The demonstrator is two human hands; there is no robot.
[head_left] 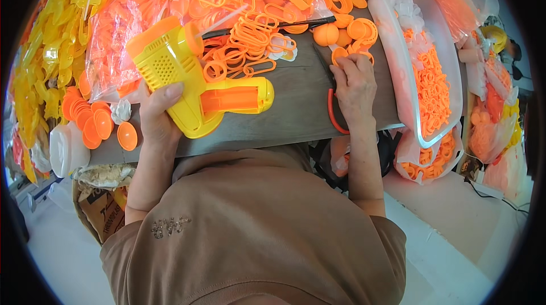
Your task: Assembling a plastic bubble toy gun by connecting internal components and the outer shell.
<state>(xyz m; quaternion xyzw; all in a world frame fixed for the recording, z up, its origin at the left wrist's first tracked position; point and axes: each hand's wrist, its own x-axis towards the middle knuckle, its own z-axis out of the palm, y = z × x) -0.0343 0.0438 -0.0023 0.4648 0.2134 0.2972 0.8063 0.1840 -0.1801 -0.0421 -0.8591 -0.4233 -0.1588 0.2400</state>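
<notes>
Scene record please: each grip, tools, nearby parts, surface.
left grip: holding yellow-and-orange plastic housing
right grip: fingertips at an orange ring; grasp unclear
tool: red-handled tool, beside right wrist
left parts: shallow orange cups
right parts: small orange pieces in translucent bin
surface: grey tabletop

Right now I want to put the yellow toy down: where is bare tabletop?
Between the yellow toy and the red-handled tool the tabletop is bare; a narrower strip shows between the right hand and the white tray. Crowded: the back, under orange loops, and the left, around orange bowls.
</notes>
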